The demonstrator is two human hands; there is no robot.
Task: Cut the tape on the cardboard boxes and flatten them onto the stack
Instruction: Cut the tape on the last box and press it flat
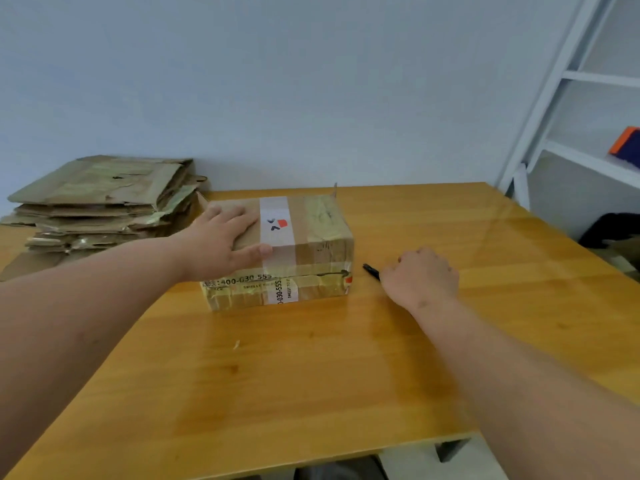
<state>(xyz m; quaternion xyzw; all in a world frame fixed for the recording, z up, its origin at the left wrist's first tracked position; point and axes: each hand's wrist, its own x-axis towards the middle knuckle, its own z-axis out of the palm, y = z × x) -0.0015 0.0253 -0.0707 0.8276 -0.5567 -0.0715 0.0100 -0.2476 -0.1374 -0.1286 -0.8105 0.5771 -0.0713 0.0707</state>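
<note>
A taped cardboard box (311, 237) lies in the middle of the wooden table (311, 368), closed, with a white strip of tape across its top and printed tape on its front. My left hand (227, 239) rests flat on the box's left top, thumb along the front edge. To the right of the box, my right hand (420, 277) grips a black cutter (371, 270); its tip points toward the box's lower right corner and stands a little apart from it. A stack of flattened boxes (100, 202) sits at the table's back left.
A white shelf unit (588, 133) stands at the right with an orange and blue object (625, 145) on it. A dark bag (609, 230) lies on the floor beyond the table's right edge. The table's front edge runs along the bottom.
</note>
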